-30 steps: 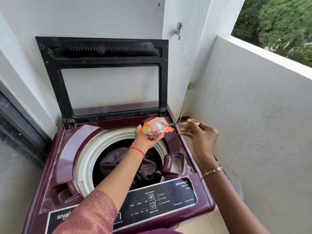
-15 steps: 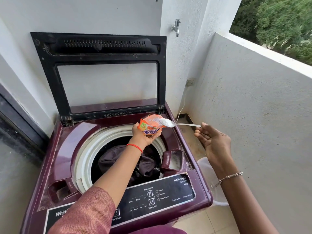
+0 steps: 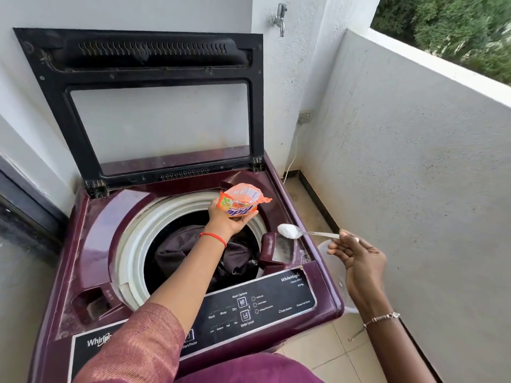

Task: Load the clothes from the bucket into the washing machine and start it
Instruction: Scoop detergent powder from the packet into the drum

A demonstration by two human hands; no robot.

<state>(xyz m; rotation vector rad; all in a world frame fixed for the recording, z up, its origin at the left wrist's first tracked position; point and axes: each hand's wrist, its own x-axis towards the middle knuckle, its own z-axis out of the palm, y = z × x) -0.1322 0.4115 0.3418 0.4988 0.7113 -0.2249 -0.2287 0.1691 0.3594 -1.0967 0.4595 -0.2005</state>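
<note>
The maroon top-load washing machine (image 3: 91, 239) stands with its black-framed lid (image 3: 55, 111) raised against the wall. Dark clothes (image 3: 182, 252) lie in the drum. My left hand (image 3: 229, 221) holds an opened orange detergent packet (image 3: 240, 201) above the drum's far rim. My right hand (image 3: 356, 261) pinches the handle of a metal spoon (image 3: 318, 233) heaped with white powder, its bowl just above the open detergent drawer (image 3: 279, 250) at the drum's right. A translucent bucket (image 3: 336, 275) shows on the floor beside the machine, partly hidden by my right arm.
The control panel (image 3: 260, 308) runs along the machine's front edge. A tap (image 3: 279, 17) sticks out of the wall above, and a socket with a white cable (image 3: 304, 117) sits in the corner. A white parapet wall (image 3: 414, 161) closes the right side over a tiled floor.
My right hand pulled the spoon out of the packet with powder on it and brought it down to the detergent drawer. My left hand kept the packet over the drum.
</note>
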